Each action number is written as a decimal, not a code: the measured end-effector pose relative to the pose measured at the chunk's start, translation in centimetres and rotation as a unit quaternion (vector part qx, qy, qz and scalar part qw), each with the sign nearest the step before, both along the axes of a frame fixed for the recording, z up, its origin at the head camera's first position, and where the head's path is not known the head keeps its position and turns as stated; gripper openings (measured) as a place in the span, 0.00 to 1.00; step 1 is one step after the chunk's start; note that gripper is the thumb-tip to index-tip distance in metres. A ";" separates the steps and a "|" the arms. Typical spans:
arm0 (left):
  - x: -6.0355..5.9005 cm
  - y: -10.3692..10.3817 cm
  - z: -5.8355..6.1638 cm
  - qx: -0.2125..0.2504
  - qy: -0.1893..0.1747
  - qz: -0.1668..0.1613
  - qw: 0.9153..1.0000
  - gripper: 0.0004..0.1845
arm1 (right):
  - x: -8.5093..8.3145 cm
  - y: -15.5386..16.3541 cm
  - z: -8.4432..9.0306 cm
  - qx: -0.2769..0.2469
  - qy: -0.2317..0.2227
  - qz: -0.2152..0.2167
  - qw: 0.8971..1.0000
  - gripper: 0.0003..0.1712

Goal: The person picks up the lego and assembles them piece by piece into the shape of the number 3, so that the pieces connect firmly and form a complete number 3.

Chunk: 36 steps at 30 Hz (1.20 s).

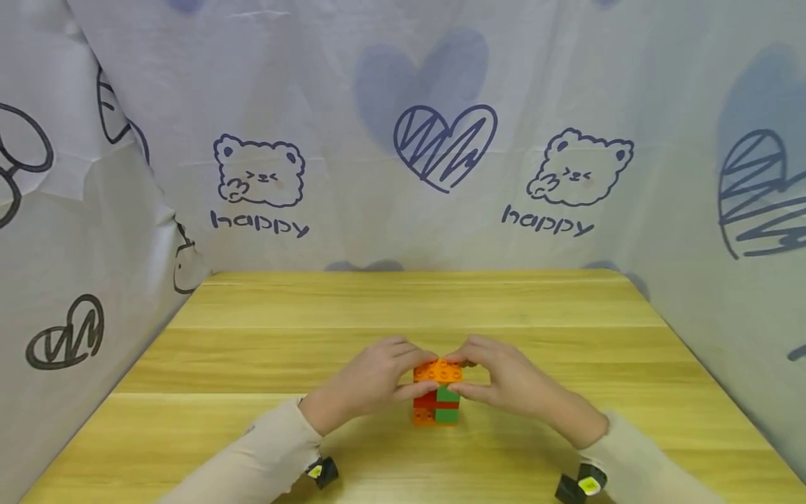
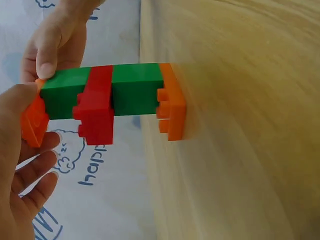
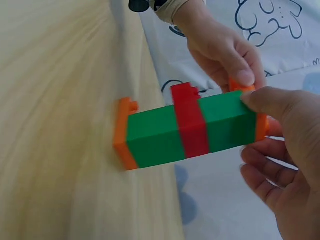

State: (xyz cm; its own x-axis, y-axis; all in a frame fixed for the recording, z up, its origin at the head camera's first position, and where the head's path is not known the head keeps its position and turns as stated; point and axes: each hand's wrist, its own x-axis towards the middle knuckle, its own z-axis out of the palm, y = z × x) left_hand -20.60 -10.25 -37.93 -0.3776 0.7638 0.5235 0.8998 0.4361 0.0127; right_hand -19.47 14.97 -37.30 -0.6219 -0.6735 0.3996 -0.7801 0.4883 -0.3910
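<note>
A short tower of toy building bricks stands upright on the table. From the bottom up it has an orange brick [image 2: 176,112], a green brick [image 2: 137,87], a red brick [image 3: 191,125], another green brick [image 3: 227,120] and a studded orange brick [image 1: 437,371] on top. At the left end of that top brick, my left hand [image 1: 374,378] pinches it between thumb and fingers. My right hand [image 1: 513,378] holds its right end the same way, thumb at the near side. The lower orange and red bricks stick out left past the green ones, showing bare studs.
The wood-grain table [image 1: 283,364] stretches around the tower. Pale cloth [image 1: 352,210] printed with hearts and bears hangs behind it and along both sides. A small black wrist device [image 1: 324,472] sits at the left cuff, another [image 1: 581,484] at the right.
</note>
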 end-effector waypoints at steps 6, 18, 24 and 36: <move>-0.1 -0.5 -1.0 0.037 -0.032 -0.011 0.999 0.25 | 0.3 0.2 -1.5 -0.039 -0.003 0.002 0.999 0.21; 0.1 -1.8 -1.9 0.070 -0.110 0.007 0.991 0.29 | 0.6 0.7 -3.4 -0.068 -0.064 -0.020 0.995 0.26; 0.3 -2.3 -2.5 0.033 -0.104 0.019 0.994 0.28 | 0.6 0.9 -4.1 -0.069 -0.075 -0.020 0.995 0.25; 0.4 -2.0 -3.6 -0.005 -0.065 0.014 0.998 0.24 | 0.7 0.6 -5.4 -0.090 -0.099 -0.007 0.991 0.25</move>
